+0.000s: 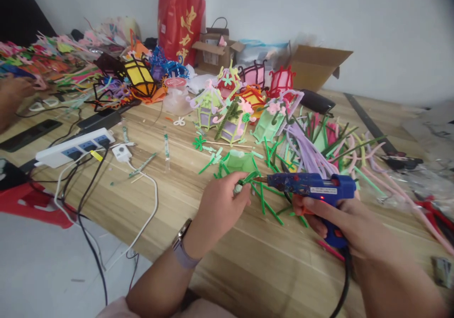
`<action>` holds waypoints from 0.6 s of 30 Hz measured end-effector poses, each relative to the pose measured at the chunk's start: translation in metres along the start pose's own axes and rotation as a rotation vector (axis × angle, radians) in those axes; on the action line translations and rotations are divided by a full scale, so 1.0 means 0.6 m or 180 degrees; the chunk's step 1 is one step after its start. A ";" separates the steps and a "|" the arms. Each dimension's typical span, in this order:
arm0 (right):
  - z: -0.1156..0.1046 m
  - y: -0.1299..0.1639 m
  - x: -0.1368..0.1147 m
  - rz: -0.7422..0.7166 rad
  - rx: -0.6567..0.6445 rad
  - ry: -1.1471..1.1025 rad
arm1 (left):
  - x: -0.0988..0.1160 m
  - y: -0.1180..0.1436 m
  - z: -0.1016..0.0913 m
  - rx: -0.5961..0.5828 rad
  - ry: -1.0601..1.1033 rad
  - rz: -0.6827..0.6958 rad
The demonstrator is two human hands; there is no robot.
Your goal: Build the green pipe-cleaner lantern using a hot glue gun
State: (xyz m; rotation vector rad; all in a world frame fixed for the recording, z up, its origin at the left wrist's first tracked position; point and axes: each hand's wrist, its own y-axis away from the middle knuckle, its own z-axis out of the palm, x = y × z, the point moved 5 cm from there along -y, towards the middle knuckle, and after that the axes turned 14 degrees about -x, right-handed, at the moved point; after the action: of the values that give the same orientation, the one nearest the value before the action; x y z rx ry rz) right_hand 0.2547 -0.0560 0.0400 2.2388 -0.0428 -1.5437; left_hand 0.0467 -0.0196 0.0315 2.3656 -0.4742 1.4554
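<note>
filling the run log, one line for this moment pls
left hand: pinches green pipe cleaner | right hand: grips glue gun | nozzle at cleaner

Blue glue gun, green pipe cleaners, pale wood table

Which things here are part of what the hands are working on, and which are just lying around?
In use: blue hot glue gun in the right hand; green pipe-cleaner piece pinched by the left hand; green paper lantern beside it.

Lying about: white power strip, red gift bag, open cardboard box, finished yellow lantern.
</note>
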 end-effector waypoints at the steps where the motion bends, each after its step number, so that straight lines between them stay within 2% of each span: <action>1: 0.000 0.000 0.001 -0.0007 -0.0027 0.0019 | 0.000 0.000 0.000 0.0002 -0.0007 0.0019; 10: 0.010 0.007 -0.009 0.0038 0.0164 0.0019 | 0.000 -0.001 -0.001 -0.0007 -0.0079 0.0051; 18: 0.005 -0.004 0.004 -0.0079 -0.0094 0.0047 | 0.002 0.000 0.001 -0.0032 -0.0014 0.0034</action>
State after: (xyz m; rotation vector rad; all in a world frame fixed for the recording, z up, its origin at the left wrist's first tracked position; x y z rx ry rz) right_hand 0.2525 -0.0553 0.0363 2.2357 0.0121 -1.5307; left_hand 0.0476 -0.0200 0.0322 2.3625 -0.4947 1.4494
